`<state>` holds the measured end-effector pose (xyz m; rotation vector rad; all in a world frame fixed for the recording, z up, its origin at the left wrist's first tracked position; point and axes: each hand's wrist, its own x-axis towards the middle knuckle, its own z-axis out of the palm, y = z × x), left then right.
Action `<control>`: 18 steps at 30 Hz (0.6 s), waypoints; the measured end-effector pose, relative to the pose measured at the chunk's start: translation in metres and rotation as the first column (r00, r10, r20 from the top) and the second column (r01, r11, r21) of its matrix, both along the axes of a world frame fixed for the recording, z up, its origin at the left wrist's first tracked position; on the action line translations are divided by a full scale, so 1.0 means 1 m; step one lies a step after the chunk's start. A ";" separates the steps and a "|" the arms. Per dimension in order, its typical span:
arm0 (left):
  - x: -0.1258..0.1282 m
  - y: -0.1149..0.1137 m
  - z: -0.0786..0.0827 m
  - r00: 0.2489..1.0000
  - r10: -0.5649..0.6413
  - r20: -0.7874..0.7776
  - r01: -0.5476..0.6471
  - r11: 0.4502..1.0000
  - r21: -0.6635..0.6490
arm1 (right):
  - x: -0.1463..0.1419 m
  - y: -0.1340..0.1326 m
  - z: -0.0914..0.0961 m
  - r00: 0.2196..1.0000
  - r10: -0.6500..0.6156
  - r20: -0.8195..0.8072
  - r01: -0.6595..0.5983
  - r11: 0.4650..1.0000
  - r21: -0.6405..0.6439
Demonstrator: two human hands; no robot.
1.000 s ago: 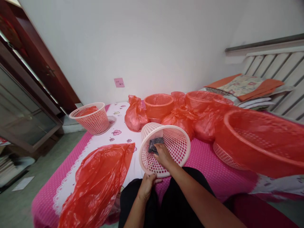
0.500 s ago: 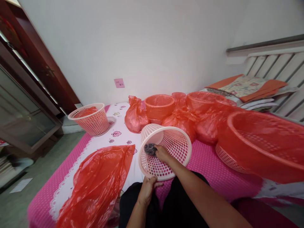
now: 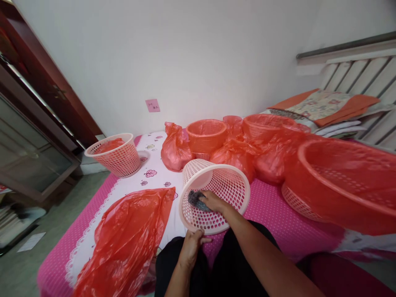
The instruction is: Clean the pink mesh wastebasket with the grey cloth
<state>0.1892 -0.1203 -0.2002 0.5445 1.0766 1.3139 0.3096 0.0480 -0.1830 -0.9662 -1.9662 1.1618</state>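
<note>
Cloth partly hidden under right fingers, rightmost basket cropped

This looks like a bedroom in a home. A bed with a pink dotted sheet fills the foreground, folded bedding lies stacked near a white radiator, and a reddish-brown door stands at the left.

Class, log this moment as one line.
basket: on its side; left hand: at its rim; right hand: holding gray cloth inside
</note>
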 end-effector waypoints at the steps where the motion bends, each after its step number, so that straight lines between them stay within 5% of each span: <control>1: 0.000 0.000 0.000 1.000 0.007 -0.002 -0.007 1.000 -0.004 | -0.001 0.000 -0.001 1.000 -0.021 0.000 0.021 1.000 0.010; 7: 0.000 0.000 0.000 1.000 -0.017 -0.002 0.017 1.000 0.015 | -0.007 -0.006 0.000 0.996 -0.091 0.019 0.090 0.996 0.026; 14: 0.000 -0.001 -0.001 1.000 -0.017 0.001 0.017 1.000 -0.004 | -0.008 -0.008 0.000 0.996 -0.010 0.094 0.011 1.000 -0.006; 18: 0.001 -0.001 0.002 1.000 -0.011 0.016 0.011 1.000 0.011 | -0.005 0.006 0.006 0.978 -0.103 0.182 0.088 0.992 0.088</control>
